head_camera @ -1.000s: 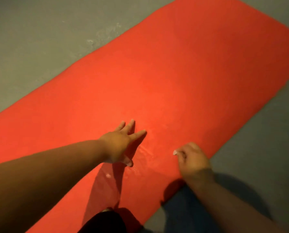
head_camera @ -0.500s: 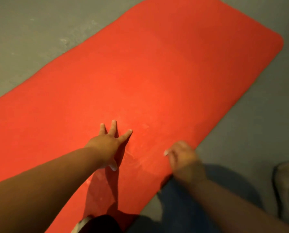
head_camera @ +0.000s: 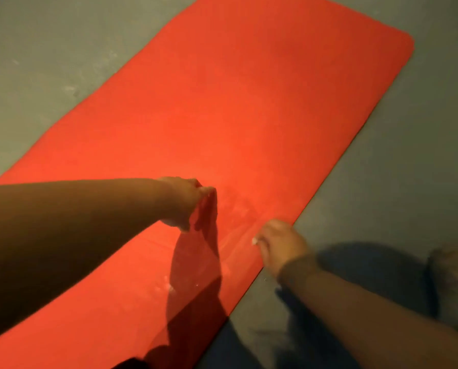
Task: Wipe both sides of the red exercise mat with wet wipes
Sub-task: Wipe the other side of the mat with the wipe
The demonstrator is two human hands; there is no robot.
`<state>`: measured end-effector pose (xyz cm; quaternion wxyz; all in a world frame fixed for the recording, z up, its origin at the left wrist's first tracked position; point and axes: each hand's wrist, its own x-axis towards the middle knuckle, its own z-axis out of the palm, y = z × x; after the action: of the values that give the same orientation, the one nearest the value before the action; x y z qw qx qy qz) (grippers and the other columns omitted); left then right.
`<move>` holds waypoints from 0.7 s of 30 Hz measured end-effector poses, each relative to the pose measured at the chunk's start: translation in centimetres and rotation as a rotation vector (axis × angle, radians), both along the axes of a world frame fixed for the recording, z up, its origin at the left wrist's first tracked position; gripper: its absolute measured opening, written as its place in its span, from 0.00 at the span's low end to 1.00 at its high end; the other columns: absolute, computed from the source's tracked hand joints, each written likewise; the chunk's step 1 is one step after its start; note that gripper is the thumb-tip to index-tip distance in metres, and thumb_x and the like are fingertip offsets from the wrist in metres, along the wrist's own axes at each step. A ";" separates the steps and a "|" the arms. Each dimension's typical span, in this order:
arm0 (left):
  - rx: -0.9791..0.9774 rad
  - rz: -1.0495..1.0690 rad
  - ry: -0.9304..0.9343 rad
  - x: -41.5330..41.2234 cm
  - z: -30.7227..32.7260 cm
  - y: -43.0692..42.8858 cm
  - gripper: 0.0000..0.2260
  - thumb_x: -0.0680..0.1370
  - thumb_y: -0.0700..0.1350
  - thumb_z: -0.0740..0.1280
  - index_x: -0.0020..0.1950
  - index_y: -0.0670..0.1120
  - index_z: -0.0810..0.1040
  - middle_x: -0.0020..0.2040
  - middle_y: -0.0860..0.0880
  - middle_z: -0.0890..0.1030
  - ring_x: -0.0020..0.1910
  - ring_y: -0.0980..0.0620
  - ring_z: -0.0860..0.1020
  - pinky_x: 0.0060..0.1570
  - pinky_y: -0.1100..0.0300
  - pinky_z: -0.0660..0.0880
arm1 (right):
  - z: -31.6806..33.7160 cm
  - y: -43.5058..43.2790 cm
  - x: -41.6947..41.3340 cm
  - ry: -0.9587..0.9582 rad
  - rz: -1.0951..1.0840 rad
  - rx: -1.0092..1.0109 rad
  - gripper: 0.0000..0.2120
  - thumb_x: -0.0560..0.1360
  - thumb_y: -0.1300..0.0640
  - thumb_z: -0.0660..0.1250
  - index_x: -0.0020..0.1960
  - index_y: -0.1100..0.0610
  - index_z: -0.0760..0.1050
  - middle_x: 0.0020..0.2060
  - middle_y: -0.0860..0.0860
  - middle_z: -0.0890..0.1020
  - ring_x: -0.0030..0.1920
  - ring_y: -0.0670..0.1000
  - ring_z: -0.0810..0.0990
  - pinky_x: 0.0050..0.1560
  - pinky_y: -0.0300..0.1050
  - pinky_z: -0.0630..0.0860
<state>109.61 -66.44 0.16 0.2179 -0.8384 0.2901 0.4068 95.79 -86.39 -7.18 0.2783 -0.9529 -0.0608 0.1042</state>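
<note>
1. Overall, one grey floor [head_camera: 49,49] filled the view, bare concrete with pale scuffs near its far left part.
2. One red exercise mat [head_camera: 249,102] lay flat on that floor, running diagonally from the near left to a rounded far right corner. Its long right edge passed just beside the person.
3. Two bare forearms reached over the mat, one from the left edge of the view and one from the lower right corner.
4. One blurred grey shape [head_camera: 454,283] sat on the floor off the mat's right edge; what it was could not be told.
5. One left hand [head_camera: 187,203] hung over the middle of the mat's near half. Its fingers [head_camera: 209,194] were drawn close together and pointed toward the right edge. Blur hid whether they touched the mat or held anything.
6. One right hand [head_camera: 281,243] rested at the mat's right edge, knuckles up, its fingers [head_camera: 265,235] curled inward.
7. One patch of wet streaks [head_camera: 238,209] shone on the mat between the two hands.
8. One small white scrap, apparently the wet wipe [head_camera: 254,240], showed at the right fingertips, pinched against the mat surface just inside the right edge.
9. Several white specks [head_camera: 169,286] dotted the mat nearer the person, below the left hand.
</note>
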 end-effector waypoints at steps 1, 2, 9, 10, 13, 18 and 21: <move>0.042 -0.002 0.006 -0.4 -0.3 -0.8 0.50 0.70 0.56 0.75 0.79 0.51 0.43 0.76 0.40 0.55 0.70 0.39 0.67 0.63 0.52 0.70 | 0.1 1.6 -1.6 0.078 0.167 0.043 0.08 0.71 0.67 0.62 0.45 0.59 0.78 0.45 0.57 0.78 0.49 0.59 0.77 0.52 0.48 0.75; 0.076 0.022 0.001 -0.9 -0.5 -1.3 0.53 0.69 0.57 0.75 0.78 0.52 0.38 0.77 0.38 0.49 0.72 0.36 0.63 0.65 0.49 0.68 | 0.2 2.7 -2.7 0.134 0.315 0.080 0.10 0.72 0.66 0.61 0.48 0.58 0.78 0.49 0.56 0.77 0.52 0.58 0.75 0.54 0.48 0.74; -0.113 0.641 -0.062 -6.8 -3.4 1.1 0.56 0.67 0.59 0.76 0.76 0.60 0.34 0.76 0.37 0.35 0.73 0.26 0.48 0.69 0.41 0.59 | 1.0 -8.5 7.5 0.015 -0.348 -0.052 0.07 0.73 0.65 0.63 0.40 0.57 0.78 0.45 0.55 0.78 0.46 0.57 0.77 0.47 0.44 0.69; -0.144 0.747 -0.086 -7.6 -3.6 1.7 0.56 0.66 0.59 0.76 0.76 0.60 0.35 0.76 0.37 0.35 0.73 0.26 0.47 0.70 0.41 0.58 | 0.9 -9.1 7.9 -0.003 -0.380 -0.089 0.07 0.73 0.65 0.64 0.39 0.58 0.78 0.45 0.56 0.77 0.46 0.58 0.77 0.46 0.45 0.69; -0.186 0.950 -0.110 -9.6 -3.8 3.1 0.57 0.65 0.60 0.77 0.76 0.60 0.35 0.76 0.38 0.33 0.74 0.28 0.43 0.70 0.42 0.57 | 0.6 -4.0 5.5 -0.007 -0.191 -0.133 0.05 0.73 0.65 0.63 0.43 0.60 0.77 0.45 0.57 0.77 0.46 0.58 0.76 0.47 0.48 0.72; -0.210 0.946 -0.082 -10.4 -3.7 3.6 0.59 0.63 0.57 0.79 0.76 0.60 0.34 0.75 0.41 0.30 0.74 0.30 0.40 0.70 0.42 0.57 | 1.0 3.9 0.2 0.213 0.613 0.080 0.09 0.77 0.63 0.58 0.51 0.60 0.76 0.52 0.56 0.74 0.55 0.56 0.72 0.54 0.49 0.69; -0.209 0.965 -0.079 -10.2 -4.0 3.6 0.59 0.64 0.56 0.79 0.75 0.62 0.34 0.75 0.42 0.29 0.74 0.31 0.38 0.70 0.42 0.59 | -0.3 0.2 5.8 0.082 0.246 0.103 0.08 0.73 0.66 0.63 0.45 0.57 0.79 0.47 0.54 0.77 0.50 0.55 0.76 0.51 0.45 0.69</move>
<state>99.40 -62.87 -3.88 -0.0696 -0.9093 -0.1003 0.3979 101.55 -86.18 -7.46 0.3144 -0.9175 -0.1712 0.1731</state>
